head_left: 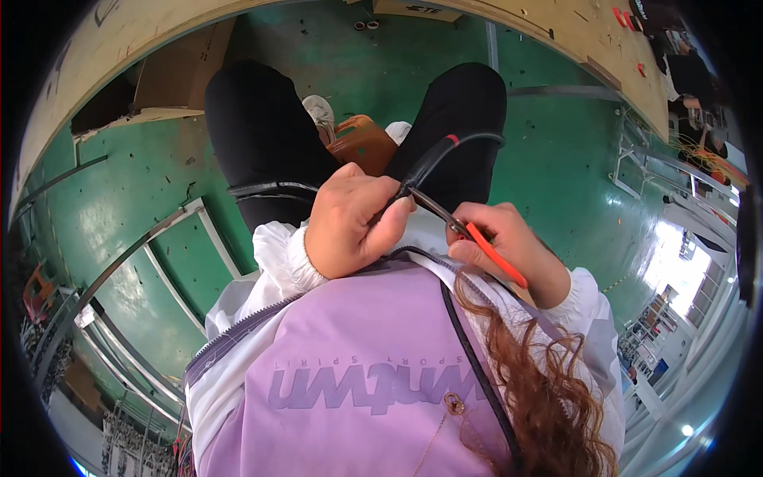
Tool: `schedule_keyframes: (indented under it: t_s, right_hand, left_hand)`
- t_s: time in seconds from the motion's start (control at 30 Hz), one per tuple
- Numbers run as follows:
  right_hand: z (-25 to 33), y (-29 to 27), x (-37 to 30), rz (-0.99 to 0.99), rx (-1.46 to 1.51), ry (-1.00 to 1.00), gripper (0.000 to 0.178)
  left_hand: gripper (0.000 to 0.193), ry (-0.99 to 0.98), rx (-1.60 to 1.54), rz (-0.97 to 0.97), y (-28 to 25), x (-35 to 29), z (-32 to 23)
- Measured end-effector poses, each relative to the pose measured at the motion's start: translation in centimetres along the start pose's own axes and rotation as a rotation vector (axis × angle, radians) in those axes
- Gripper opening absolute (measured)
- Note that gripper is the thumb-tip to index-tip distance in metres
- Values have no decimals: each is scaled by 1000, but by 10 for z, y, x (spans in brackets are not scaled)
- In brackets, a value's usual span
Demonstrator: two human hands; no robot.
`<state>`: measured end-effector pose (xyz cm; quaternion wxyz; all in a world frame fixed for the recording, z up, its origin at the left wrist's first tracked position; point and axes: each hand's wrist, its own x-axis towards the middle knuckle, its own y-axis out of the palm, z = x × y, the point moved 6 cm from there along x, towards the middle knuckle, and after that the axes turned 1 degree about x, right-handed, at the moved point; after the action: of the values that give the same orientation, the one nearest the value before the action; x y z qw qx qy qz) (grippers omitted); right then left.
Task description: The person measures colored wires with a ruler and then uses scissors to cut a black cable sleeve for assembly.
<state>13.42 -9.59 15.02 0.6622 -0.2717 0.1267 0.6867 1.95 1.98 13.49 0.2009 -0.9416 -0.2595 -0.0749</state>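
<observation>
My left hand [350, 219] is closed round a thick black cable [433, 157], thumb and forefinger pinching it above my lap. A red band marks the cable where it arcs over my right thigh. Another black stretch lies across my left thigh; whether it is the same piece is hidden by the hand. In my right hand [505, 238] is a pair of scissors with orange-red handles [494, 253]. Its metal blades point up and left, and their tips meet the cable right beside my left fingertips. Whether the blades are parted is too small to tell.
Beyond my knees curves the edge of a wooden table [548, 32]. An orange-brown plastic stool [362, 143] is between my feet on the green floor. A cardboard box [179, 71] stands at the far left, metal frames [179, 230] at the left, and more racks at the right.
</observation>
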Motion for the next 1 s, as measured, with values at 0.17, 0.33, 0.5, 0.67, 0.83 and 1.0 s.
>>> schedule_keyframes:
  t_s: [0.17,0.33,0.5,0.67,0.83,1.0]
  right_hand:
    - [-11,2,19,109,135,-145,34]
    - [-20,31,31,189,606,-30,49]
    - [6,-15,33,-288,1156,-467,38]
    - [23,-13,14,-28,495,-89,35]
    - [6,10,-5,7,107,153,29]
    - [2,12,-14,-15,87,180,27]
  left_hand:
    - [11,-77,-251,39,-1,-5,4]
    - [19,-341,-612,-44,8,-13,21]
    - [20,-222,-302,92,41,-27,23]
    - [16,-375,-464,-25,16,-20,23]
    - [16,-281,-367,-87,12,-14,14]
    - [15,-237,-347,-105,15,-16,14]
